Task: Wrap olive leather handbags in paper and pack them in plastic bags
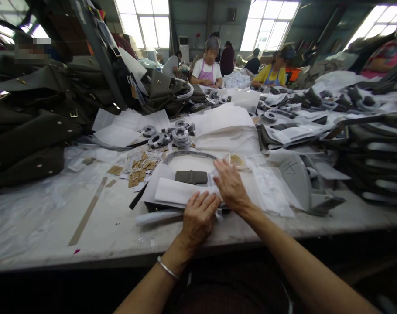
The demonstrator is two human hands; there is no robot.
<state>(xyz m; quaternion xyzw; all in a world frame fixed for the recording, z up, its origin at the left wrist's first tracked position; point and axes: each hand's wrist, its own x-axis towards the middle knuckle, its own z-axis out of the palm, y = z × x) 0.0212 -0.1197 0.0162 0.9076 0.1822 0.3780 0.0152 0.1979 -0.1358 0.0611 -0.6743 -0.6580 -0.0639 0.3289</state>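
Observation:
A handbag lies flat on the table, mostly hidden under white paper, with its wrapped handle (192, 153) arching away from me. On it sits a dark olive flap piece (191, 176). In front of that piece is a folded white sheet (172, 191). My left hand (200, 216) rests on the sheet's right end with its fingers stretched out. Flat on the paper just beyond it, to the right, is my right hand (230, 185), fingers extended. I see nothing gripped in either hand.
Cardboard tags (141, 170) and coiled wrapped straps (181, 136) lie at left and beyond. Dark bags (25, 144) are heaped left, more bags (375, 161) stacked right. A tape dispenser (303, 183) stands at right. Co-workers (207, 72) sit across the table.

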